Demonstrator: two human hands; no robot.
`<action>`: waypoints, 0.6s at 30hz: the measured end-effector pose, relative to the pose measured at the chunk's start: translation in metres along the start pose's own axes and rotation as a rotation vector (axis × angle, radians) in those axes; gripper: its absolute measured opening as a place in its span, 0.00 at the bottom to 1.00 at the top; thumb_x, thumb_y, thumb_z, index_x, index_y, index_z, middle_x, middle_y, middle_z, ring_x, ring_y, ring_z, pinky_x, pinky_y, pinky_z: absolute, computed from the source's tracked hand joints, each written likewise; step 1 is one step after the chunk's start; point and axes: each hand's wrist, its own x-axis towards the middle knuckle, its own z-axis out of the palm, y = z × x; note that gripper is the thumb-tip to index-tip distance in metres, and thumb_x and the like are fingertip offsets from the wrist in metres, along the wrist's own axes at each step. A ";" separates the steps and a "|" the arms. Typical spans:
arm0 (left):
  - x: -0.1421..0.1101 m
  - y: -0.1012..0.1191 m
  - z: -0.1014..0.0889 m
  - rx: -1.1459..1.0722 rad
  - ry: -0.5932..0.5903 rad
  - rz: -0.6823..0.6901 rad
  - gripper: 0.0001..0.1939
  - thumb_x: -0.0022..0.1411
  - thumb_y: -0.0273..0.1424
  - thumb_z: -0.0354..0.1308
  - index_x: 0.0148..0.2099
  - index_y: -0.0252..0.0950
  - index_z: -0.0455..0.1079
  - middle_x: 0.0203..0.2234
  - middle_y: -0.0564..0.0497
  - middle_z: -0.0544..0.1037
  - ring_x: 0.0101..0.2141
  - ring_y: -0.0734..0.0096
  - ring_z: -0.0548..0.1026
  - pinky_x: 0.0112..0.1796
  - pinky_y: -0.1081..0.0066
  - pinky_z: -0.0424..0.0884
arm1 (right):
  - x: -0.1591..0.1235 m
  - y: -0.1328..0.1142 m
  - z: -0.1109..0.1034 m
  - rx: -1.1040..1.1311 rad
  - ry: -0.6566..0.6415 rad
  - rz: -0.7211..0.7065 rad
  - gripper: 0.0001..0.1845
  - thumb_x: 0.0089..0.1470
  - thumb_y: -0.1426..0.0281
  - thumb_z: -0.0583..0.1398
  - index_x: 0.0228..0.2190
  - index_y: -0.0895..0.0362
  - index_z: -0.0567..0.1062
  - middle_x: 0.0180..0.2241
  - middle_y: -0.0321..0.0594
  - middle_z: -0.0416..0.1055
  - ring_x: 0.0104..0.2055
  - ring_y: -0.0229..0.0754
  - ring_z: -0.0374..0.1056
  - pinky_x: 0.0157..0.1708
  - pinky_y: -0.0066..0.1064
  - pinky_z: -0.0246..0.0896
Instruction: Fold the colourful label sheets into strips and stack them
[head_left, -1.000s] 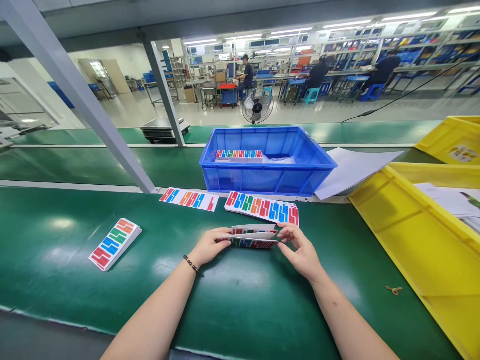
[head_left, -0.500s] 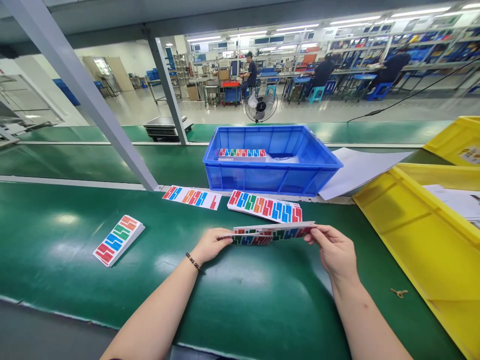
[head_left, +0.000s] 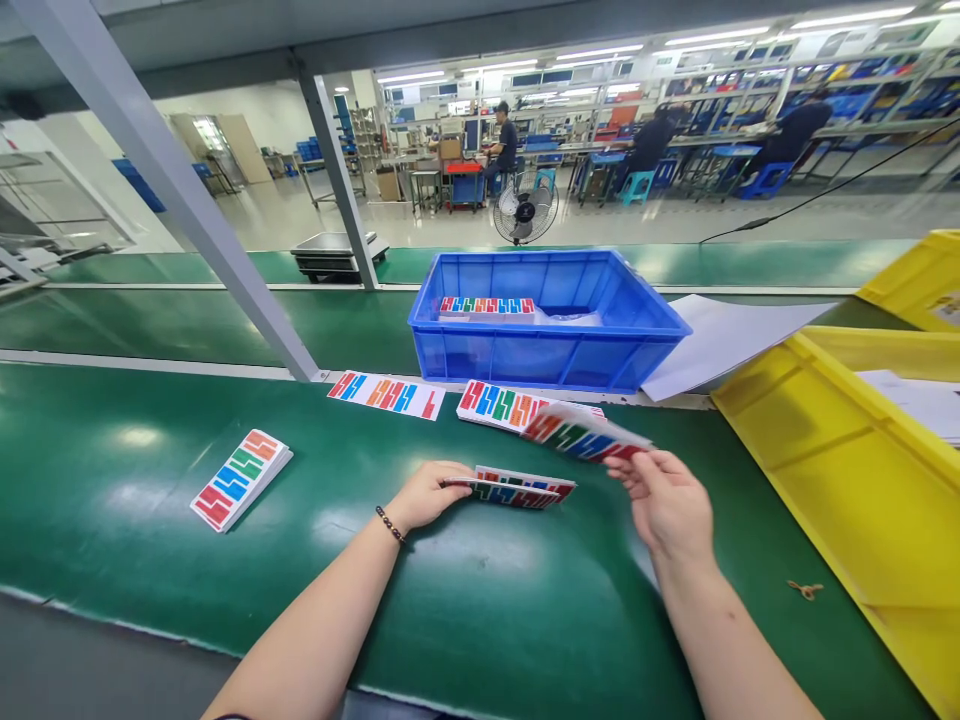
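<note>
My left hand (head_left: 435,492) is closed on a small bundle of printed cards (head_left: 517,492), white with coloured block patterns, held on edge just above the green table. My right hand (head_left: 670,500) pinches the right end of another printed card (head_left: 581,434), blurred by motion. That card is tilted and partly covers a stack of longer printed cards (head_left: 499,402) in front of the blue bin. Left of that stack lies a flat printed strip (head_left: 386,394) with gaps in its pattern. Farther left rests a shorter stack of printed cards (head_left: 241,480).
The blue bin (head_left: 540,355) holds more printed cards (head_left: 486,307) and clear plastic. A yellow bin (head_left: 840,500) stands at the right, with white sheets (head_left: 735,335) beside it. Rubber bands (head_left: 805,589) lie near it. A metal post (head_left: 187,200) rises at left. Other people sit far behind.
My right hand has drawn a card away from the bundle, up toward the stack by the blue bin. The left hand keeps its bundle, slightly lower now.
</note>
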 end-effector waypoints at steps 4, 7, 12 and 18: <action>-0.001 0.006 0.003 -0.004 0.015 0.062 0.09 0.55 0.29 0.54 0.36 0.37 0.76 0.49 0.46 0.71 0.48 0.64 0.69 0.50 0.65 0.63 | -0.023 0.008 0.020 -0.265 -0.320 0.101 0.12 0.37 0.63 0.65 0.16 0.57 0.71 0.15 0.35 0.69 0.17 0.34 0.61 0.18 0.27 0.57; -0.001 0.009 0.005 -0.025 -0.013 0.058 0.11 0.56 0.29 0.53 0.40 0.38 0.74 0.43 0.47 0.76 0.44 0.65 0.72 0.48 0.66 0.65 | -0.026 0.007 0.020 -0.314 -0.371 0.083 0.11 0.37 0.64 0.65 0.15 0.58 0.73 0.19 0.38 0.72 0.17 0.33 0.59 0.16 0.27 0.54; -0.001 0.006 0.005 0.025 0.038 0.042 0.10 0.55 0.28 0.53 0.37 0.36 0.75 0.36 0.47 0.78 0.38 0.67 0.74 0.42 0.68 0.69 | -0.004 0.000 0.000 -0.005 0.043 -0.084 0.09 0.31 0.66 0.68 0.19 0.56 0.74 0.13 0.30 0.67 0.16 0.33 0.61 0.17 0.26 0.56; -0.002 0.003 0.005 0.040 0.002 0.066 0.10 0.55 0.27 0.53 0.38 0.38 0.75 0.44 0.46 0.75 0.43 0.66 0.72 0.46 0.66 0.66 | -0.009 0.008 0.006 -0.220 -0.052 -0.027 0.09 0.35 0.65 0.66 0.19 0.57 0.75 0.18 0.36 0.72 0.21 0.38 0.67 0.24 0.31 0.64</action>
